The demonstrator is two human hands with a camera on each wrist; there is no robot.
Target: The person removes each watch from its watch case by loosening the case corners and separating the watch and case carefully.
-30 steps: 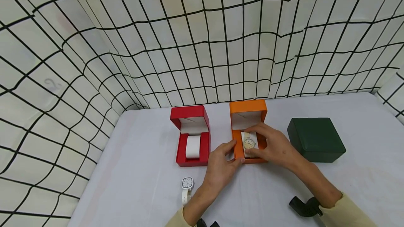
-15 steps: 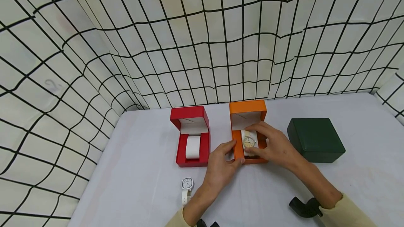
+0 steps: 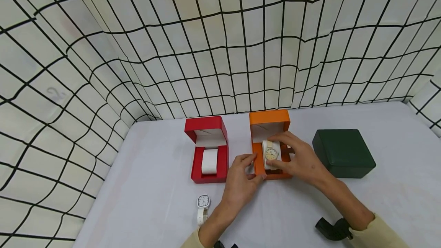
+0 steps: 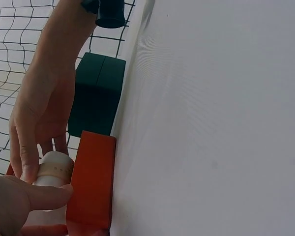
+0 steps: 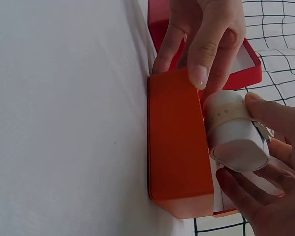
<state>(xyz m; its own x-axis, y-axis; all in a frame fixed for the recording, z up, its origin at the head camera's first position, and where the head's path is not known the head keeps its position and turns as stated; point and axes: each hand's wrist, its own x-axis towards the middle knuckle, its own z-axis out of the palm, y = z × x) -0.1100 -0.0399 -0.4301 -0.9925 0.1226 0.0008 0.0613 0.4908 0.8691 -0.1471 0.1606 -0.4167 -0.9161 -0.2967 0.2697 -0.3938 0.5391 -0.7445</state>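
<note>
Nearest: small white watch with square dial and white strap (image 3: 203, 201), lying on the white cloth-covered worktop (image 3: 148, 186), left of centre toward the near side. Black wrist camera (image 3: 332, 229) at the right sleeve.

Next, left hand (image 3: 240, 185): thumb and fingers gripping the near-left corner of an orange hinged box (image 5: 179, 140), lid up, by the worktop's far edge. Right hand (image 3: 304, 160): thumb and fingers pinching a rounded white cushion (image 5: 241, 152) that carries a round-dial watch with pale cream strap (image 3: 271, 154). Cushion sits over the orange box's well, tilted, partly above the front wall; full seating can't be told.

Doing it well, as judged: left hand steadies the box; right hand should hold the cushion by its ends, pressing neither dial nor crown, and keep it square to the well so the strap doesn't scrape the walls.

Farther: red hinged box (image 3: 209, 180), lid up, white cushion inside, left of the orange one; closed dark green box (image 3: 344, 152) toward the far right corner. White backdrop (image 3: 255, 58) with black netting behind.

Writing: no brand readable; dial print and lid-lining marks too small. Faint "2"-like mark (image 3: 55, 94) on the backdrop, far left.
</note>
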